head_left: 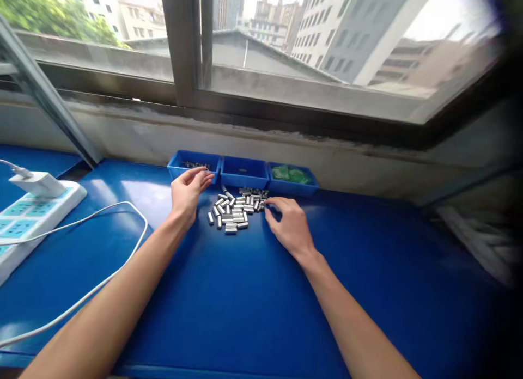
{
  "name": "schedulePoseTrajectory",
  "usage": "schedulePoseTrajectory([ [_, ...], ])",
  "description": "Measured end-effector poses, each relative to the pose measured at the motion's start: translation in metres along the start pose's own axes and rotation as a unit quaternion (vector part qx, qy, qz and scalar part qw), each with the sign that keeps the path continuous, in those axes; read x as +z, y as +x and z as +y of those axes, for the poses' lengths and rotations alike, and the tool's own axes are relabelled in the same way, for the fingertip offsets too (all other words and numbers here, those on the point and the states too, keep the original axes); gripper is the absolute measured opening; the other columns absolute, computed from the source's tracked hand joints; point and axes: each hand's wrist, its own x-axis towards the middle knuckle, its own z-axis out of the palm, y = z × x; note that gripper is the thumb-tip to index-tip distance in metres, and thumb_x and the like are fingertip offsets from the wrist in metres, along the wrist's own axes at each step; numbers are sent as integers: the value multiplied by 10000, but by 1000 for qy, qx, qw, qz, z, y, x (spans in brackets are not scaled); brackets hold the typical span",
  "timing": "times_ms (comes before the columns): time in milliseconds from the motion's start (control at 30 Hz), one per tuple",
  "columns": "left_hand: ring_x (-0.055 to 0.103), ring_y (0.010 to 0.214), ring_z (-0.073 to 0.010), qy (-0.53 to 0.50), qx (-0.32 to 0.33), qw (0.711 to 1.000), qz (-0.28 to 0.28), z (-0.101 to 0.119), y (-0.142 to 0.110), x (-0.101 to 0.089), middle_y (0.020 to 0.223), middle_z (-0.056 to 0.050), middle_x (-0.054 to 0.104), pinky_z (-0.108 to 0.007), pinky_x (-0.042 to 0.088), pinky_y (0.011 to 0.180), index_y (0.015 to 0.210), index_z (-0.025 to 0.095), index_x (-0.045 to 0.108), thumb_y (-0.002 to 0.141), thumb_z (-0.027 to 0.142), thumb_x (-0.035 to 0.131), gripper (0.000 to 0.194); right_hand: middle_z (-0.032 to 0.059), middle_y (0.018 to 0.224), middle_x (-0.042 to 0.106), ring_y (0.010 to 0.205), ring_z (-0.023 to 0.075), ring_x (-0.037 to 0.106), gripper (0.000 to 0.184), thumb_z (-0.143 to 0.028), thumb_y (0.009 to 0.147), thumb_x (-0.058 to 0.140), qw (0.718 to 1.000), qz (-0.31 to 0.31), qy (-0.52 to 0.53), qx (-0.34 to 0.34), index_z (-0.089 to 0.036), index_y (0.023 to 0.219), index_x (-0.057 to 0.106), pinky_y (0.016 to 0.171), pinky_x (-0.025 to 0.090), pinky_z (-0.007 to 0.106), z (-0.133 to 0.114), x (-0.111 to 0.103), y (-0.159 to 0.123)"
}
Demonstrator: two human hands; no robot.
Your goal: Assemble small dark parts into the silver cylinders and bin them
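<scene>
My left hand (188,194) is raised at the front edge of the left blue bin (175,172), which holds small dark parts. Its fingers are stretched out, with nothing visible in them. A loose pile of short silvery metal cylinders (231,230) lies on the blue table between my hands. Smaller dark metal parts (258,193) sit at the back right of this pile. There my right hand (290,224) reaches in, index fingertip at the small parts and thumb apart from it. Its other fingers are mostly hidden.
Beside the left bin stand a middle blue bin (244,180) and a right blue bin (312,187) with green plastic bags (292,174). A white power strip (44,218) with a plugged-in charger (40,184) and white cable (141,238) occupies the left. A window runs behind.
</scene>
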Motion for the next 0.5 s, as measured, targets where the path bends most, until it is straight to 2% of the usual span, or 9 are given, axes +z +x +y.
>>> schedulePoseTrajectory([
  [167,742,824,-197,51,-7,996,-71,-1,-14,8,873,-107,755,-324,586,824,969,92,702,787,303,716,279,116,1244,678,1187,277,595,300,-197,892,553,1000,-18,5,0,-162,1159,686,1060,459,439,0,0,-1],
  [367,731,760,-190,144,-6,965,-217,1,-35,19,846,-102,756,-295,585,746,994,104,717,811,379,705,331,82,1089,715,1024,254,659,227,-174,904,532,999,-34,20,12,-194,1048,707,935,521,393,-1,-3,0],
  [500,728,760,-188,157,2,954,-255,-2,-41,22,841,-93,756,-288,584,739,1006,114,717,826,385,688,327,82,1039,696,976,246,661,212,-192,908,546,999,-35,24,8,-198,1032,717,899,524,377,-2,-3,0],
])
